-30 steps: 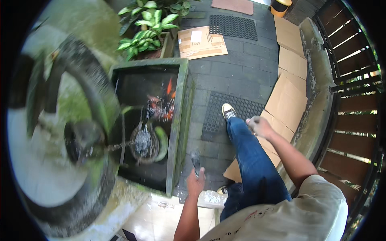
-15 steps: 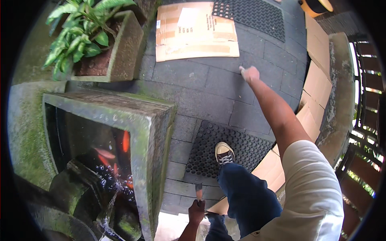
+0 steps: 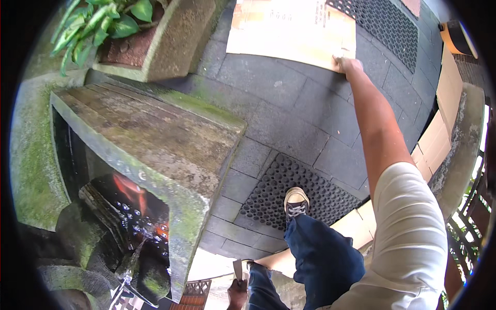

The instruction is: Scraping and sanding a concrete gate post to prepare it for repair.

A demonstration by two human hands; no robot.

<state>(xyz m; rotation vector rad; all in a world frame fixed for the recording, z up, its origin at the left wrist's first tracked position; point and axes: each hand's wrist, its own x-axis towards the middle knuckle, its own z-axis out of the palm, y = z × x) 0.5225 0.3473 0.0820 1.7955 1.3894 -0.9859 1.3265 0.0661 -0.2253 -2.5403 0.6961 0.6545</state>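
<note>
Cardboard sheet (image 3: 289, 28) lies flat on the grey paving at the upper centre, and our right hand (image 3: 347, 65) grips its lower right corner. Bottom centre, our left hand (image 3: 237, 293) seems closed around a small tool. Fire (image 3: 135, 199) burns lower left.

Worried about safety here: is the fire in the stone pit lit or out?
Lit: orange flames glow among the logs under the mossy stone pit rim.
</note>
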